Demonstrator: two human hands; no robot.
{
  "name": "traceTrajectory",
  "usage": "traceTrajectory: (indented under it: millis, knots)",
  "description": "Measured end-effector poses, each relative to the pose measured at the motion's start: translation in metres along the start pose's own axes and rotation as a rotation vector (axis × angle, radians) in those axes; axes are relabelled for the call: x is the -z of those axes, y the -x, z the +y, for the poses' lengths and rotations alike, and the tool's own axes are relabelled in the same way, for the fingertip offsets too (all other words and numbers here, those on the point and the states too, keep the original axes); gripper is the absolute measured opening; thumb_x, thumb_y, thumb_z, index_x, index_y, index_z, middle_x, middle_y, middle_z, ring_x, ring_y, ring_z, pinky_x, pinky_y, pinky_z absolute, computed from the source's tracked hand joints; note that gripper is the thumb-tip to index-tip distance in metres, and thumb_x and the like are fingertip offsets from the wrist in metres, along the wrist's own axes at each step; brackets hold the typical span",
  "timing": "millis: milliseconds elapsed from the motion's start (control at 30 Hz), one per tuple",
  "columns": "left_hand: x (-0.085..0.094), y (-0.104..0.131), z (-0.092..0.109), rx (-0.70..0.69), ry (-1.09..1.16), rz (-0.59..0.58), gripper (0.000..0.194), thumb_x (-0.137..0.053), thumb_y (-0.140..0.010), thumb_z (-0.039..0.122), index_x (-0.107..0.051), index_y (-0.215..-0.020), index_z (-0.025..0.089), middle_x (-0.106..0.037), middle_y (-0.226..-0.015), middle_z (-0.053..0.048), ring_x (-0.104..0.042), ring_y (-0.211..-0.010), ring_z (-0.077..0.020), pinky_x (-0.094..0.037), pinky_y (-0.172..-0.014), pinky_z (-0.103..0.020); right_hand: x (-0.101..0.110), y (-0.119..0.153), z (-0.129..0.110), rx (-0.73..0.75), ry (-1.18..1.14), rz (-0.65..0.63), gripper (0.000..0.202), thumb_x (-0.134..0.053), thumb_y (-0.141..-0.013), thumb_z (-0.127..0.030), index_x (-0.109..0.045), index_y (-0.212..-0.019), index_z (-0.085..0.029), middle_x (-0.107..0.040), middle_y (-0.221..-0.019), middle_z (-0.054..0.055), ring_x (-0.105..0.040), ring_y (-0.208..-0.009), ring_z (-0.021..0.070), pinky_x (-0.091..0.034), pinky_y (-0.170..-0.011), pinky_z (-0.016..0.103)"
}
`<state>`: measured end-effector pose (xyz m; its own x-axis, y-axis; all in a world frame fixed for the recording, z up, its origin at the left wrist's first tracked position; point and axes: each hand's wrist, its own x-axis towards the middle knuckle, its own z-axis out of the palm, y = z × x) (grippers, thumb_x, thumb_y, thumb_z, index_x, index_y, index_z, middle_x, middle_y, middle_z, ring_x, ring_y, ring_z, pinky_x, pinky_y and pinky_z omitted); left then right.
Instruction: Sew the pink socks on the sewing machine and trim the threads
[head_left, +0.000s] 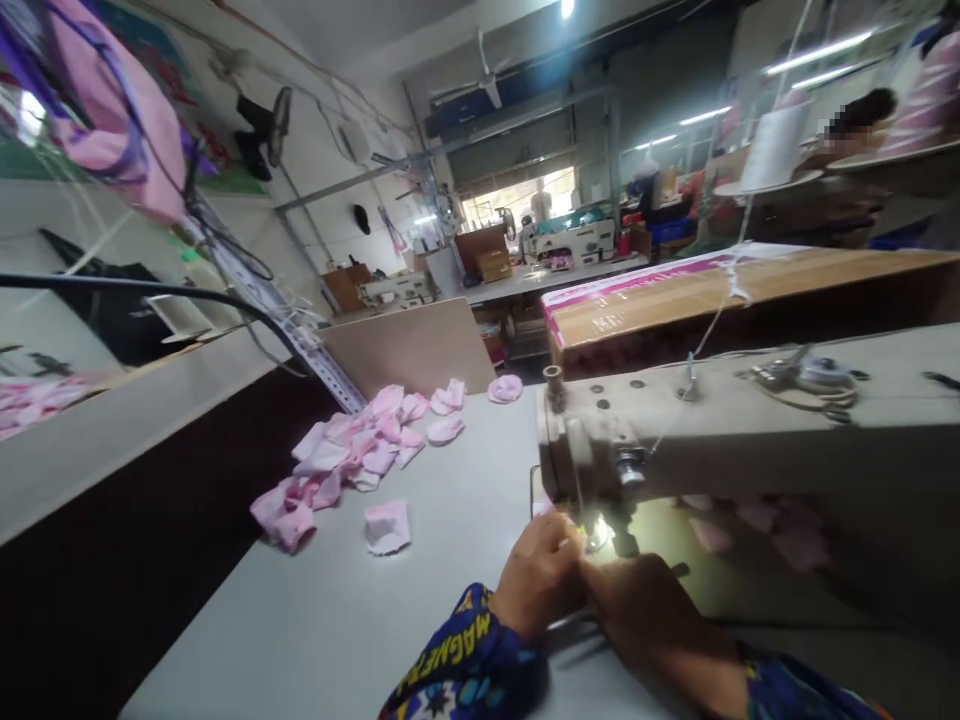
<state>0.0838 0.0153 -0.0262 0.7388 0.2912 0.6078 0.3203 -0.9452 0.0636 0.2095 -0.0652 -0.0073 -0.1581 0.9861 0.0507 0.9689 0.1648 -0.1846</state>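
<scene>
My left hand (544,570) is closed, its fingers bent together at the needle area of a sewing machine (697,420). A bit of pink fabric piece (541,508) shows just beyond its knuckles. Close beside it, my right hand (637,600) reaches under the machine head with its fingertips pressed together, and what lies in them is hidden. The machine's lamp (600,532) shines brightly over the fingertips. On the table to the left lies a heap of pink fabric pieces (352,445), with a single pink piece (388,527) nearer to me.
A cardboard box (637,305) stands behind the machine, and a thread cone (772,145) rises above it. An upright board (409,345) borders the table (285,620) at the back. More pink pieces (795,530) lie under the machine arm. A person (862,120) is at the far right.
</scene>
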Motion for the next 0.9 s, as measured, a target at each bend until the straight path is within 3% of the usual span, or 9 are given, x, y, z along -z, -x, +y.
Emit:
traceTrajectory:
  millis: [200,633,733,900]
  knots:
    - [0.004,-0.009,-0.001,-0.115,-0.065,0.115,0.013,-0.044,-0.082,0.008,-0.052,-0.081,0.018,-0.057,-0.068,-0.002,-0.055,-0.064,-0.0161,-0.050,-0.062,-0.027,-0.001,-0.003,0.002,-0.023,0.018,0.022,0.021,-0.051,-0.075,-0.007,-0.066,-0.078,-0.020,-0.070,-0.069,0.005,-0.066,-0.062,0.0211,-0.027,-0.048,0.030]
    - [0.010,-0.006,-0.003,-0.139,-0.061,-0.051,0.012,-0.043,-0.086,0.008,-0.052,-0.088,0.017,-0.061,-0.082,-0.006,-0.058,-0.077,-0.0186,-0.053,-0.072,-0.032,-0.004,-0.002,0.004,0.008,-0.024,0.061,0.017,-0.051,-0.075,-0.008,-0.065,-0.072,-0.019,-0.069,-0.068,0.005,-0.065,-0.060,0.0202,-0.025,-0.048,0.031]
    - [0.012,-0.005,-0.002,-0.079,0.025,-0.087,0.008,-0.047,-0.087,0.013,-0.054,-0.090,0.016,-0.062,-0.086,-0.007,-0.058,-0.082,-0.0190,-0.053,-0.075,-0.032,-0.003,-0.002,0.005,0.012,-0.028,0.052,0.018,-0.050,-0.078,-0.009,-0.065,-0.076,-0.019,-0.069,-0.070,0.004,-0.065,-0.061,0.0191,-0.024,-0.048,0.030]
    - [0.015,-0.003,0.003,0.026,0.122,-0.150,0.019,-0.051,-0.089,0.018,-0.055,-0.108,0.016,-0.063,-0.097,-0.008,-0.057,-0.097,-0.0192,-0.050,-0.087,-0.031,-0.004,-0.001,0.005,-0.010,-0.031,0.032,0.021,-0.048,-0.075,-0.006,-0.064,-0.083,-0.018,-0.069,-0.073,0.005,-0.065,-0.064,0.0187,-0.025,-0.050,0.028]
